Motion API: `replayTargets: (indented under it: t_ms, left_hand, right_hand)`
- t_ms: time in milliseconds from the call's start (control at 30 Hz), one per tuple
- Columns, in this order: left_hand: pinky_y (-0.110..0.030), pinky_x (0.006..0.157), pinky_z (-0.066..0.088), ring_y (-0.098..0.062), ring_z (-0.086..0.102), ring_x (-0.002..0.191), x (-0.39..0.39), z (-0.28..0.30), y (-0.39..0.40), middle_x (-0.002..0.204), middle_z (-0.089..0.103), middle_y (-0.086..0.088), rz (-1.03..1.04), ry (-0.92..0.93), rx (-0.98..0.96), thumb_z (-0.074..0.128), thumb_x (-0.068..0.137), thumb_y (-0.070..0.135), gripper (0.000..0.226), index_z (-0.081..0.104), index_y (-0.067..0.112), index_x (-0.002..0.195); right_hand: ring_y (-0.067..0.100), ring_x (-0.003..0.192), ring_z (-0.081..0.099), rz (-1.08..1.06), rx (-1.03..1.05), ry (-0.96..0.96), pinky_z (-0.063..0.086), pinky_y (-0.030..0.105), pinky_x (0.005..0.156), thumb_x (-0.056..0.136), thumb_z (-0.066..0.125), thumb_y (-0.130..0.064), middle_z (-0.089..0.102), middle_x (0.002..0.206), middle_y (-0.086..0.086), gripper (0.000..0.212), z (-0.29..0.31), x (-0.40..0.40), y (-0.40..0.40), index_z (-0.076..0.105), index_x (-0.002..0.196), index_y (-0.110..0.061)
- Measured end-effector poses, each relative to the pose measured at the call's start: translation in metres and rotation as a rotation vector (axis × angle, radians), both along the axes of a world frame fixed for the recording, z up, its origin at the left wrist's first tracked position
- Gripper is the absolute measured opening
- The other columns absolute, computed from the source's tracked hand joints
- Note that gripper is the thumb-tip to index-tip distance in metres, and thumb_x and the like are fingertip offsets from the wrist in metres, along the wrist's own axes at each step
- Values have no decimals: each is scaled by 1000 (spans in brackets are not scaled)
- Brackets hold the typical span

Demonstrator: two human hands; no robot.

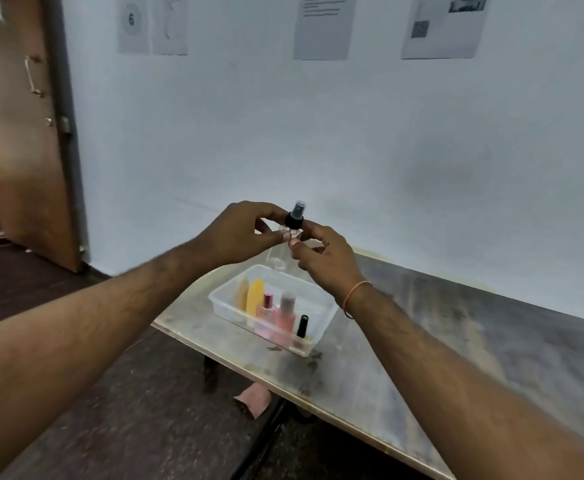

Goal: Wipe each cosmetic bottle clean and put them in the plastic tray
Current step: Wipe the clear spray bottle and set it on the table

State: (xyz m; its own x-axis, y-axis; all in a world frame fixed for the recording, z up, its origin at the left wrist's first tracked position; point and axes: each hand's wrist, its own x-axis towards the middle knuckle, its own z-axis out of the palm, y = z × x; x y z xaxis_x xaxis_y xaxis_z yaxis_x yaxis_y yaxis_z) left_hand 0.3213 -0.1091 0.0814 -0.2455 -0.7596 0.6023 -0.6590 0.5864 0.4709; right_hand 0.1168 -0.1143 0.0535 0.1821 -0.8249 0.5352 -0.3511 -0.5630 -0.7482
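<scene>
- A clear spray bottle with a black pump cap is held up between both hands, above the far end of the plastic tray.
- The left hand pinches the bottle's neck with curled fingertips.
- The right hand pinches it from the other side, fingers curled; an orange band circles that wrist.
- Below the hands, the tray sits on a worn table and holds two yellow bottles, two pink bottles and a small black-capped bottle.
</scene>
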Motion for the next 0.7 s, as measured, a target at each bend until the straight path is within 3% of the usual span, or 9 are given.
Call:
replayTargets:
  t_ms: [133, 233, 333, 500, 600, 700]
  left_hand:
    - [-1, 72, 41, 6, 72, 87, 33, -21, -14, 109, 74, 34, 118, 110, 28, 82, 96, 38, 23, 77, 42, 119]
    - [-1, 67, 40, 0, 72, 76, 50, -37, -27, 104, 77, 30, 179, 219, 45, 82, 96, 36, 20, 81, 37, 116]
    - [1, 68, 41, 8, 69, 70, 61, -50, -37, 107, 78, 24, 220, 270, 73, 82, 96, 34, 25, 80, 37, 121]
    - [4, 71, 39, 25, 62, 73, 72, -66, -54, 113, 81, 13, 272, 295, 97, 83, 95, 30, 30, 79, 29, 125]
    - [4, 72, 39, 19, 64, 78, 76, -75, -60, 112, 81, 14, 301, 281, 108, 84, 94, 35, 31, 80, 29, 125]
    - [6, 74, 37, 8, 67, 94, 78, -86, -65, 113, 81, 12, 317, 231, 116, 84, 95, 36, 31, 80, 27, 125]
  right_hand:
    - [14, 99, 72, -23, 0, 161, 58, 34, 96, 97, 73, -38, 71, 117, -10, 33, 4, 32, -20, 73, 130, -44]
    - [12, 101, 72, -11, 15, 263, 54, 28, 95, 96, 74, -35, 76, 111, -13, 37, 6, 52, -33, 71, 133, -43]
    - [12, 107, 71, -19, 34, 347, 53, 29, 98, 97, 72, -37, 77, 107, -16, 39, 5, 69, -49, 69, 135, -45]
    - [16, 106, 65, -6, 77, 488, 46, 26, 90, 102, 64, -43, 79, 117, -9, 38, 5, 90, -67, 67, 139, -42]
    - [16, 104, 62, -12, 107, 564, 44, 27, 89, 103, 61, -45, 77, 122, -5, 36, 2, 98, -77, 68, 138, -41]
    - [20, 115, 66, -24, 136, 621, 46, 29, 91, 103, 60, -46, 74, 130, -2, 35, -7, 103, -86, 72, 135, -36]
